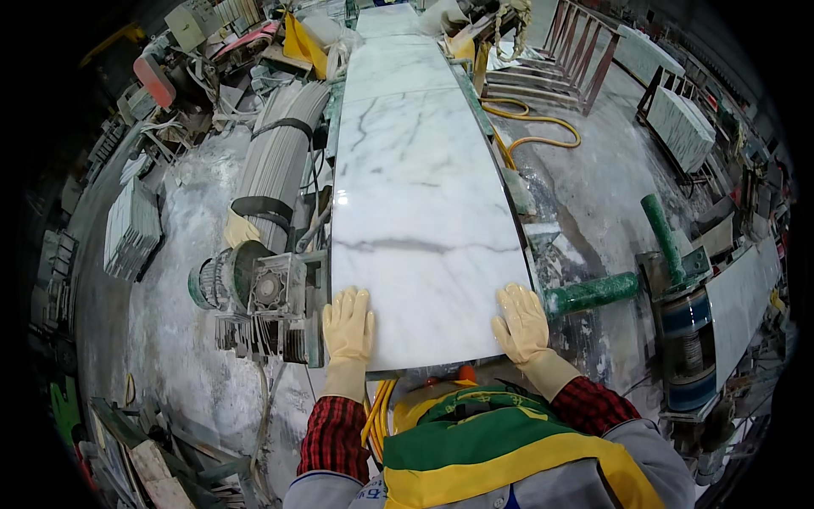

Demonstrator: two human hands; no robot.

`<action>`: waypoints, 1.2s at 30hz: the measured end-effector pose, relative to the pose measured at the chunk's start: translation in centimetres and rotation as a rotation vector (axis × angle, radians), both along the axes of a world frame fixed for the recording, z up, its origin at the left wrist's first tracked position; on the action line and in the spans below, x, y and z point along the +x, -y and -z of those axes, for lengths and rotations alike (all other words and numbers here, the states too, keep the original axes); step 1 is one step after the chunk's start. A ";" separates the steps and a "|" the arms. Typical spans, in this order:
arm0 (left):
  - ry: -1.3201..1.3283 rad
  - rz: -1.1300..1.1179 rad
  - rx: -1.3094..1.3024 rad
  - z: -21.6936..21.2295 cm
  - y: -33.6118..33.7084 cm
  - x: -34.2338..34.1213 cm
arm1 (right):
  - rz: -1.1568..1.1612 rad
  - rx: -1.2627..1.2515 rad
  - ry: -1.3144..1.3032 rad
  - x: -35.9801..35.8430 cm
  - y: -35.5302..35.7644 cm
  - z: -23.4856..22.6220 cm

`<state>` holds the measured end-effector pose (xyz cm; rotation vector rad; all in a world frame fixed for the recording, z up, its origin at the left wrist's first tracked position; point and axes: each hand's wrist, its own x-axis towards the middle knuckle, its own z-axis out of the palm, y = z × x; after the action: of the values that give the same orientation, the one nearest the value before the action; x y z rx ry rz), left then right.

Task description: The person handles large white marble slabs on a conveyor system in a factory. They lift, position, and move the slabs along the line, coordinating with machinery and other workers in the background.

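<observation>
A long white marble slab [415,204] with grey veins lies in front of me, its near edge close to my waist. My left hand [348,327], in a cream rubber glove, rests flat on the slab's near left corner, fingers stretched forward. On the opposite side my right hand [521,322], gloved the same way, lies over the near right edge with its fingers extended. Neither hand is wrapped round anything. Beyond this slab, further white marble [388,59] continues in line away from me.
To the left stand an electric motor with gearbox [275,284] and a strapped bundle of grey strips [280,153]. Green rollers [593,293] jut out at the right. A yellow hose [551,140] loops over the floor. Stacked slabs [133,229] stand at far left; a metal rack [585,51] at far right.
</observation>
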<state>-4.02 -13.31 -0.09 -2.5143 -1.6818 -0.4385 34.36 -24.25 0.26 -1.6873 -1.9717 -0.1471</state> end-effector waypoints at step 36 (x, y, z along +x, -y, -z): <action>0.051 0.028 0.045 0.2 2.2 -0.7 | -0.012 -0.008 0.000 -0.2 2.2 1.1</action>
<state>-4.74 -15.54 -0.32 -2.5180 -1.6366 -0.5409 34.19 -26.49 -0.87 -1.6804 -1.9850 -0.1353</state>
